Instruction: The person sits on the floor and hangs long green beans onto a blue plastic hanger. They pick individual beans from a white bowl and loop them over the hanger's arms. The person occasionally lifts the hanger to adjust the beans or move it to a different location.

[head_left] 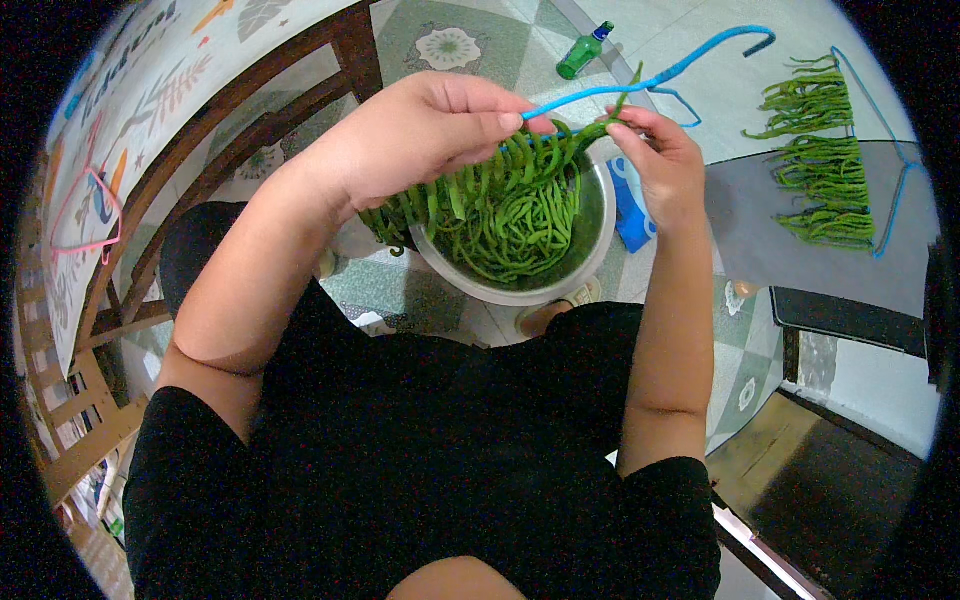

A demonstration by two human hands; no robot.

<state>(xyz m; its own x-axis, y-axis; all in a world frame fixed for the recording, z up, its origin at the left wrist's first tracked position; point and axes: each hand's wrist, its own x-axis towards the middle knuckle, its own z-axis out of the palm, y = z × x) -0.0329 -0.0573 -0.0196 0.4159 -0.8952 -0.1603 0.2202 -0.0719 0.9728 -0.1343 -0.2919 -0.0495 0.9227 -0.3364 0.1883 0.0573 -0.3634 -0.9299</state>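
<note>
My left hand (430, 135) is closed round a blue clothes hanger (690, 62), its thumb pressed on the wire and the hook pointing off to the right. Limp green long beans (475, 190) hang in a row from the hanger's bar, partly hidden by that hand. At the right end of the row, my right hand (660, 165) pinches a long bean (592, 130) against the bar between thumb and fingers. Below both hands, a metal basin (606, 225) holds a heap of loose long beans (535, 235).
At right, another blue hanger (880, 225) hung with long beans (825, 190) lies over a grey surface (755, 215). A green bottle (585, 52) stands on the tiled floor beyond. Left are a wooden rail (355, 50), a patterned sheet (150, 120) and a pink hanger (85, 245).
</note>
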